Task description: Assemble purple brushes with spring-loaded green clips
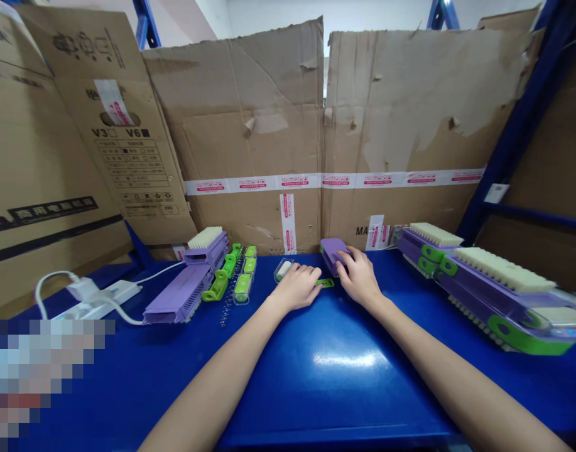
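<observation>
My left hand (pixel 298 286) is closed, its fingers curled at one end of a small flat green plastic part (pixel 325 283). My right hand (pixel 358 275) grips a purple plastic brush body (pixel 333 253) lying on the blue table, fingers over its top and thumb at its near side. Just behind my left hand is a small clear case (pixel 282 270) with a whitish piece in it, partly hidden by the fingers. The undersides of both hands are hidden.
Left on the table (pixel 316 389) are purple brush bodies (pixel 179 292), green handle parts (pixel 217 285), springs (pixel 230 295) and clear cases with green tops (pixel 243 285). Finished-looking bristled brushes (pixel 499 270) are stacked right. A power strip (pixel 97 301) lies far left; cardboard (pixel 250 125) stands behind.
</observation>
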